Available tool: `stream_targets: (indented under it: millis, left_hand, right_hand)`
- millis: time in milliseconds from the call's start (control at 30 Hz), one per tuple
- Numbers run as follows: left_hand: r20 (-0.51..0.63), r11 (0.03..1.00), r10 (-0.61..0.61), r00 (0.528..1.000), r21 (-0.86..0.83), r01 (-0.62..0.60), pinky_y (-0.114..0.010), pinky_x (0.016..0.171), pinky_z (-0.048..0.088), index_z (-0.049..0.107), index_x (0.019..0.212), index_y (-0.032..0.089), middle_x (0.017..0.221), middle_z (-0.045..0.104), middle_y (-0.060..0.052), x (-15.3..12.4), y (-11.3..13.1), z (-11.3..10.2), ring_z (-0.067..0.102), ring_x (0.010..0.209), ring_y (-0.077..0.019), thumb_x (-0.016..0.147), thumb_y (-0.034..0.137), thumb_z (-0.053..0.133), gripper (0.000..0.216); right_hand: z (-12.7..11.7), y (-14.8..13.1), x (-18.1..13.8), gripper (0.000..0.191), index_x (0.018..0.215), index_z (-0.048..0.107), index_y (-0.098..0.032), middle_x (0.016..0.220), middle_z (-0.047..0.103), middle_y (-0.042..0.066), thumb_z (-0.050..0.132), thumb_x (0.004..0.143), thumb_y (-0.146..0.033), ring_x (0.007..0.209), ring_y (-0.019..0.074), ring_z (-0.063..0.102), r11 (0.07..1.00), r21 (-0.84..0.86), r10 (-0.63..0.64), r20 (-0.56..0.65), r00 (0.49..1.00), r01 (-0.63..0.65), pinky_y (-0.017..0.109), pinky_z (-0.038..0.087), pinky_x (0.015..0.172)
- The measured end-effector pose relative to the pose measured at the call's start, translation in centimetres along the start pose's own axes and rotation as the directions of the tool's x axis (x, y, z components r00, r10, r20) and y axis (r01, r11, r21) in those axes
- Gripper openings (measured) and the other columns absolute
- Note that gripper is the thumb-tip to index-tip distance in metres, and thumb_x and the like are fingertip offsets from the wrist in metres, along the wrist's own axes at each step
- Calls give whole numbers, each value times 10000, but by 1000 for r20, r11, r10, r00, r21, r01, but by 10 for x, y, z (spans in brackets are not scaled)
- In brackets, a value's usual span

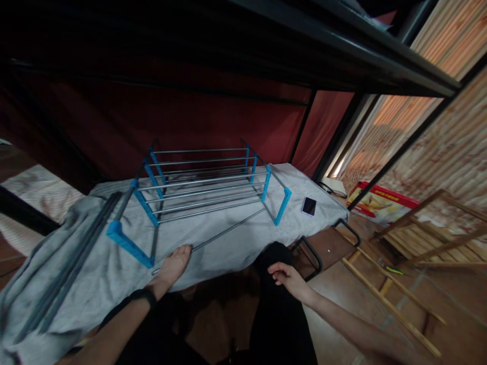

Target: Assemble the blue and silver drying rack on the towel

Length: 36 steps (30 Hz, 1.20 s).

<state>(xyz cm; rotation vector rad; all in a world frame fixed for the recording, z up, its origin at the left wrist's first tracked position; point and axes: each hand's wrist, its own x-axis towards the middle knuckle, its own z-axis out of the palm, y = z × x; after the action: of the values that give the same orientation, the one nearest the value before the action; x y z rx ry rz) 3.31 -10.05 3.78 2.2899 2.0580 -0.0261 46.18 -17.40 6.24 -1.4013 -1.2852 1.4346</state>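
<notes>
My left hand (175, 264), with a dark band at the wrist, is closed over a thin metal rod (226, 230) lying on the grey blanket. The rod slants from under my palm up to the right. Just beyond it stands a rack frame (205, 192) of parallel metal rods joined by blue plastic corner pieces (129, 246). Over my right knee, my right hand (287, 280) has its fingers curled in, and nothing shows in them.
Long grey tubes (72, 263) lie on the blanket (213, 258) at left. A phone (309, 206) rests near the bed's right end. Low overhead is a dark bunk frame (342, 56). Wooden frame pieces (391, 299) and a red-yellow box (382, 203) are on the floor at right.
</notes>
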Motion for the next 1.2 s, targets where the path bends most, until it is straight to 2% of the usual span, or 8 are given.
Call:
stream_targets:
  millis: [133,267,400,500,600,733,867,1200]
  left_hand:
    - [-3,999,-46,999,-8,46,-407,881,501,506,1242,75,1063,704,-206,-12,5,-11,705,960,-280,869,45,300,427]
    - [-42,994,-79,996,-80,75,-403,930,495,502,1302,130,1207,692,-174,-50,8,-11,696,1040,-270,885,81,275,478]
    - [-97,957,-150,984,-265,120,-384,952,515,572,1308,213,1288,684,-105,-83,-1,-10,684,1110,-264,939,281,309,459]
    - [-126,919,-173,977,-378,114,-353,948,531,660,1210,238,1211,728,-73,-96,-9,-16,696,1087,-257,906,436,387,454]
    - [-125,907,-166,978,-408,102,-335,923,545,696,1145,256,1159,748,-53,-100,-11,-25,709,1052,-253,874,498,432,449]
    - [-109,902,-165,980,-418,105,-345,954,534,694,1143,259,1174,743,-43,-92,-14,-24,698,1083,-248,882,486,425,438]
    - [-79,893,-169,982,-434,119,-336,947,534,692,1135,270,1163,742,-35,-74,-16,-13,693,1082,-233,894,444,431,395]
    - [-101,988,-94,990,-129,81,-341,864,506,654,1145,171,1047,721,-136,-3,25,-21,702,956,-230,979,233,381,325]
  right_hand:
    - [-29,0,-35,178,856,745,-236,851,704,35,683,718,-331,754,175,605,1000,-8,-2,-37,999,2,302,497,626]
    - [-32,-8,-29,227,885,737,-218,871,708,51,713,711,-361,747,173,610,994,96,-34,-104,994,44,298,502,623]
    - [-3,-19,17,314,954,694,-210,918,699,49,760,688,-363,788,175,632,944,327,7,-121,993,33,326,546,710]
    - [27,-27,65,360,998,635,-235,902,686,12,776,671,-290,804,162,650,836,548,51,-101,994,13,352,556,829]
    - [49,-36,109,266,929,588,-259,825,667,-16,740,711,-244,786,157,658,759,651,61,-69,996,-2,368,548,893]
    - [56,-42,150,104,847,573,-257,808,681,4,663,798,-241,829,180,684,727,687,40,-25,999,-12,393,551,932]
    - [52,-42,179,83,840,591,-241,817,707,22,670,826,-263,807,185,693,735,678,38,-4,999,-26,394,569,920]
    - [29,-50,264,157,778,553,-220,734,704,-3,574,915,-146,670,126,691,802,597,144,-134,980,-36,326,623,780]
